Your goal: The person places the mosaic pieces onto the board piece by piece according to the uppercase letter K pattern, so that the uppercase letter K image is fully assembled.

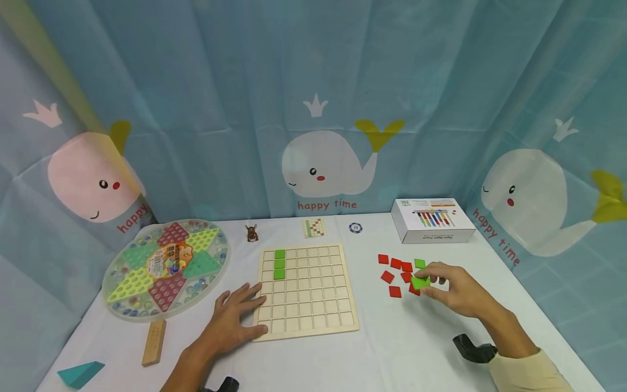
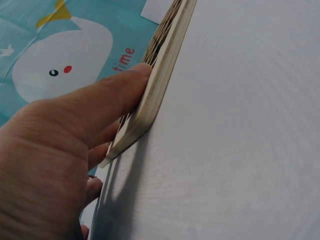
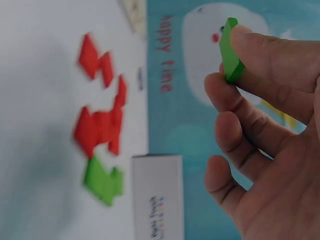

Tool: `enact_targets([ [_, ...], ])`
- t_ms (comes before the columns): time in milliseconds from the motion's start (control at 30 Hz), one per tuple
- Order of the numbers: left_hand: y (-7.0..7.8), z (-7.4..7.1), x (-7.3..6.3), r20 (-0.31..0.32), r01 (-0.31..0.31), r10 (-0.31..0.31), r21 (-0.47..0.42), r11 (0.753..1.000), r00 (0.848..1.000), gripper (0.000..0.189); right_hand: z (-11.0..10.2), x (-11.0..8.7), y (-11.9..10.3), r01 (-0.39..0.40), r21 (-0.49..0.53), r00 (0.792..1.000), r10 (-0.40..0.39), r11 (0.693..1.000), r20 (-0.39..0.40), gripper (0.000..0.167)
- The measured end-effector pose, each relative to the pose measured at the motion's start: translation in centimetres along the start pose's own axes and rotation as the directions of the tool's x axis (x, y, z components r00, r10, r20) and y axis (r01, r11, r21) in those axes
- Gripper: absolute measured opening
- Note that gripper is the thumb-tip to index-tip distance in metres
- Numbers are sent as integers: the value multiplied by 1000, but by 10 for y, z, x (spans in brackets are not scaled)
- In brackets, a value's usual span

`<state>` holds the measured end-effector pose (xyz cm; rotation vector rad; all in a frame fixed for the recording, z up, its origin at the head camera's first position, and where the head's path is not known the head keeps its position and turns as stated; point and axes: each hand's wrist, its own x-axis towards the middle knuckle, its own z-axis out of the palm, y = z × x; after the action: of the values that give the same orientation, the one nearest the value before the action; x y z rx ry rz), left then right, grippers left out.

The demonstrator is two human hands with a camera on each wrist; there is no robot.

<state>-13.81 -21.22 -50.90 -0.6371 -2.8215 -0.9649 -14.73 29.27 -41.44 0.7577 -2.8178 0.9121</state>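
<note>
Behind everything, a blue curtain with printed whales and the words "happy time". In front of it, a white table, under all the rest. At far left, a round game board with a many-coloured star, well apart from the work. At centre, flat on the table, a wooden grid board. Near the back edge at right, just beyond the scattered pieces, a white box. At the grid board's left edge, the left hand, fingers apart and touching, thumb over the border by the near corner. Well to the right, the right hand, thumb and fingertips clamped on a green tile, up off the table and in the way of a full view of the pieces below. At near left, a wooden bar and a teal wedge. Beyond the grid board, a patterned card, a brown figurine and a blue-and-white chip. Close by the right hand, loose red tiles plus loose green tiles, exact count uncertain. In the grid board's second column from the left, top three rows, three inset green tiles.
</note>
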Motion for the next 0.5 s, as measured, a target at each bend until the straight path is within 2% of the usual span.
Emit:
enact_targets([
  [267,2,-2,1,11,5,-5,-3,1000,1000,66,-3,13,-23,122,-20,984,-124,992,-128,37],
  [500,2,-1,0,-4,-2,2,-2,1000,1000,65,1,27,-47,187,49,968,-175,981,-179,37],
])
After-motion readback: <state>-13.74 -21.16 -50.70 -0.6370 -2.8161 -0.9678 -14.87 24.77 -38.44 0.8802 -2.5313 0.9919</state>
